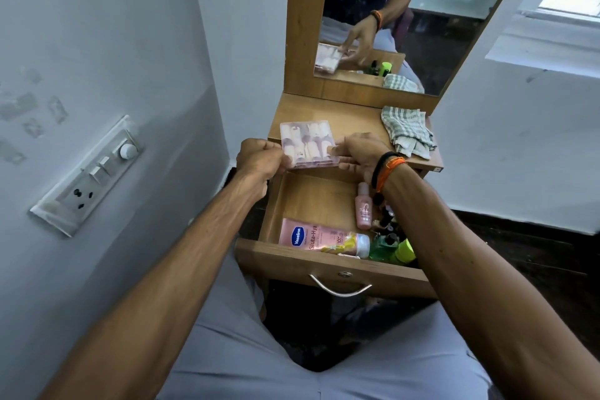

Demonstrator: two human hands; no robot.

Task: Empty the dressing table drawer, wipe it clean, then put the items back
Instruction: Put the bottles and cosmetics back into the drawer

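A clear plastic box of small pink and white items (306,143) is held over the front left of the dressing table top (354,122). My left hand (259,161) grips its left edge and my right hand (360,153) pinches its right edge. Below them the wooden drawer (311,198) stands pulled open. In it lie a pink Vaseline lotion bottle (319,239), a small pink bottle (363,206), a green bottle with a yellow-green cap (394,250) and several small dark bottles (388,221), partly hidden by my right wrist.
A checked cloth (407,131) lies crumpled on the right of the table top. The mirror (389,10) rises behind it. A wall with a switch panel (94,172) is close on the left. The drawer's metal handle (341,286) faces my lap.
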